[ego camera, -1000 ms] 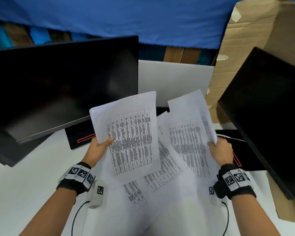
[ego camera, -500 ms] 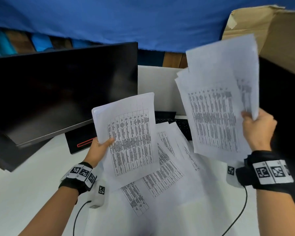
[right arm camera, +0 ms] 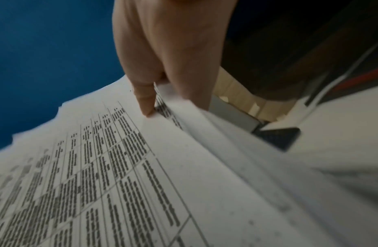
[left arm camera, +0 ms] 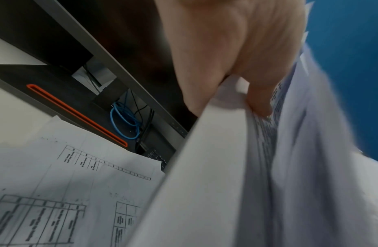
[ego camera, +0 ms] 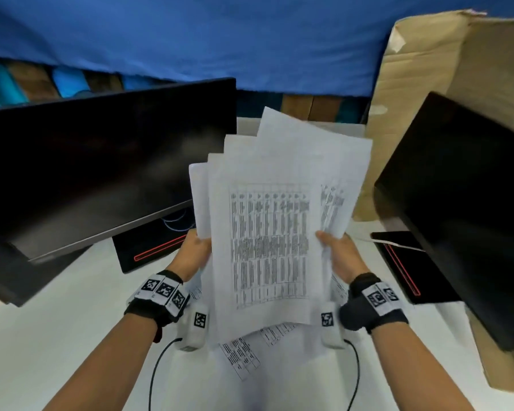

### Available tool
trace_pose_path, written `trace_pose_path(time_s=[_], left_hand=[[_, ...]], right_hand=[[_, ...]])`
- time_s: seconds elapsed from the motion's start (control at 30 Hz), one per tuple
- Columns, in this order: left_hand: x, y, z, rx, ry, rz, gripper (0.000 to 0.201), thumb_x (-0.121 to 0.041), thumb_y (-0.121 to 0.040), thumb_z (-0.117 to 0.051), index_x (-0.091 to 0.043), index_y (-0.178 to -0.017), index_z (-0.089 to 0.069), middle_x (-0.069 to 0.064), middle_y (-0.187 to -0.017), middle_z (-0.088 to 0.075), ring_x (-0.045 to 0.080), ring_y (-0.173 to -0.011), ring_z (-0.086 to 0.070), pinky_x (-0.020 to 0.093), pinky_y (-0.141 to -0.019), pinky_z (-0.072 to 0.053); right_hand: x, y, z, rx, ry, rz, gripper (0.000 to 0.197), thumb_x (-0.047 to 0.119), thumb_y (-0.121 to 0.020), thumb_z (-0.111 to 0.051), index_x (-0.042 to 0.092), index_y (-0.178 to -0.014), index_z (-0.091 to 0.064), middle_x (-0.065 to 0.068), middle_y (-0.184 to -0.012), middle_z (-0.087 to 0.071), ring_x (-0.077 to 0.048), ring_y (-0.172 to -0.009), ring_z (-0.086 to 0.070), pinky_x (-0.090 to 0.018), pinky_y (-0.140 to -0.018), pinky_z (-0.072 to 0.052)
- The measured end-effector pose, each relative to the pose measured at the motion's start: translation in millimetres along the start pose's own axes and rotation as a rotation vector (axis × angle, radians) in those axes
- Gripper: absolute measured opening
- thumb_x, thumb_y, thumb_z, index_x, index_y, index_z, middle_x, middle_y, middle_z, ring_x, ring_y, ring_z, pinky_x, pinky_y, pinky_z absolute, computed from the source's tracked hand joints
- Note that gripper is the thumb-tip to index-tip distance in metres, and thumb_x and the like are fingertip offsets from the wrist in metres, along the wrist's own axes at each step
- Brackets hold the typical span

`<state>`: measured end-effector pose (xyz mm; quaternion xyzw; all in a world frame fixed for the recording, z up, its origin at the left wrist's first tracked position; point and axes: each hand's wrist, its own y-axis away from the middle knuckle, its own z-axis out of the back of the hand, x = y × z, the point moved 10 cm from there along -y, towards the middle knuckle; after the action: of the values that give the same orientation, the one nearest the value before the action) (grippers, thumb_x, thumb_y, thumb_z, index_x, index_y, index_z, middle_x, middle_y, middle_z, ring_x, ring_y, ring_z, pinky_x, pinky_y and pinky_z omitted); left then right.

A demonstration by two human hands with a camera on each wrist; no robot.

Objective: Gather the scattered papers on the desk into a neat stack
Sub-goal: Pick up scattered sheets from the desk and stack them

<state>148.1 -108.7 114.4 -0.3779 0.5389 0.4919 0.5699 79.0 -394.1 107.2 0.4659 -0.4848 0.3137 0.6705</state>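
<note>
No text can be read; the white printed sheets with black tables (ego camera: 267, 238) carry print too blurred to make out; the black-and-white square marker tags on the wristbands (ego camera: 163, 290) bear patterns, not words.

Both forearms stretched forward, wrists strapped with marker bands. Left hand (ego camera: 197, 253) thumb-over, pinching the sheaf of papers (ego camera: 276, 232) at its left edge; right hand (ego camera: 340, 253) pinching the right edge, raised above the worktop.
</note>
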Motion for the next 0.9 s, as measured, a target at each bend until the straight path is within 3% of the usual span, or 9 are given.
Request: trace_pose_path(time_s=[0.07, 0.13, 0.17, 0.23, 0.3, 0.47, 0.6, 0.77, 0.9], left_hand=[[-4, 3, -4, 0.003, -0.045, -0.018, 0.032, 0.001, -0.087, -0.046, -0.014, -0.063, -0.06, -0.008, -0.047, -0.063, 0.003, -0.05, -0.057, 0.015, -0.048, -0.046], [-3, 7, -1, -0.041, 0.015, 0.018, 0.044, -0.006, -0.092, -0.041, -0.019, -0.052, -0.056, -0.009, -0.038, -0.056, -0.001, -0.038, -0.049, 0.016, -0.044, -0.039], [1, 8, 2, -0.072, 0.085, 0.044, 0.044, -0.021, -0.096, -0.036, -0.022, -0.059, -0.062, -0.01, -0.046, -0.059, -0.002, -0.045, -0.053, 0.02, -0.051, -0.041], [10, 8, 7, -0.091, 0.309, 0.059, 0.058, -0.057, -0.089, -0.019, -0.022, -0.102, -0.063, -0.006, -0.085, -0.068, 0.005, -0.08, -0.063, 0.026, -0.074, -0.048], [12, 8, 9, -0.075, 0.396, 0.031, 0.075, -0.067, -0.078, -0.021, -0.016, -0.126, -0.049, 0.0, -0.113, -0.064, 0.014, -0.105, -0.06, 0.034, -0.093, -0.048], [2, 5, 18, -0.147, 0.135, -0.09, 0.036, -0.015, -0.088, -0.053, -0.008, -0.124, -0.052, -0.007, -0.104, -0.063, 0.016, -0.104, -0.06, 0.021, -0.085, -0.047], [2, 5, 19, -0.123, 0.182, -0.074, 0.026, -0.013, -0.084, -0.059, -0.019, -0.11, -0.059, -0.004, -0.103, -0.065, 0.016, -0.098, -0.063, 0.033, -0.09, -0.049], [-1, 7, 14, -0.109, 0.154, -0.114, 0.025, -0.012, -0.084, -0.059, -0.032, -0.1, -0.056, -0.013, -0.1, -0.063, -0.011, -0.083, -0.064, 0.01, -0.075, -0.047], [-14, 9, 14, -0.1, 0.186, -0.15, 0.03, -0.011, -0.083, -0.059, -0.033, -0.102, -0.056, -0.011, -0.105, -0.063, 0.002, -0.098, -0.062, 0.027, -0.091, -0.048]], right_hand=[[-19, -8, -17, 0.044, -0.039, -0.049, 0.046, 0.02, -0.088, -0.057, 0.001, -0.129, -0.047, -0.011, -0.126, -0.058, -0.025, -0.111, -0.055, -0.038, -0.101, -0.041], [-22, -8, -31, 0.071, -0.075, -0.052, 0.039, 0.014, -0.091, -0.053, 0.004, -0.128, -0.047, -0.009, -0.124, -0.058, -0.022, -0.106, -0.056, -0.031, -0.091, -0.045], [-22, -10, -36, 0.073, -0.086, -0.037, 0.037, 0.011, -0.091, -0.051, 0.004, -0.128, -0.048, -0.011, -0.121, -0.059, -0.023, -0.103, -0.057, -0.032, -0.089, -0.046], [-19, -8, -42, 0.055, -0.102, -0.004, 0.034, 0.008, -0.092, -0.049, 0.003, -0.126, -0.049, -0.012, -0.113, -0.062, -0.024, -0.097, -0.06, -0.034, -0.087, -0.047], [-15, -8, -44, 0.032, -0.102, 0.043, 0.031, 0.009, -0.092, -0.049, 0.005, -0.123, -0.051, -0.006, -0.102, -0.064, -0.017, -0.088, -0.062, -0.028, -0.078, -0.049], [0, -6, -48, 0.057, -0.156, 0.151, 0.024, 0.002, -0.085, -0.059, 0.015, -0.105, -0.058, 0.006, -0.089, -0.065, -0.006, -0.08, -0.063, -0.013, -0.064, -0.053], [5, -9, -41, 0.076, -0.183, 0.186, 0.025, -0.002, -0.079, -0.065, 0.019, -0.093, -0.062, 0.004, -0.091, -0.067, -0.006, -0.081, -0.065, -0.023, -0.078, -0.053], [4, -11, -40, 0.097, -0.161, 0.209, 0.03, -0.002, -0.076, -0.068, 0.025, -0.087, -0.063, 0.007, -0.09, -0.068, -0.001, -0.079, -0.066, -0.02, -0.075, -0.052], [15, -9, -35, 0.093, -0.178, 0.256, 0.03, -0.002, -0.076, -0.067, 0.022, -0.093, -0.063, 0.004, -0.095, -0.068, -0.006, -0.085, -0.066, -0.02, -0.077, -0.054]])
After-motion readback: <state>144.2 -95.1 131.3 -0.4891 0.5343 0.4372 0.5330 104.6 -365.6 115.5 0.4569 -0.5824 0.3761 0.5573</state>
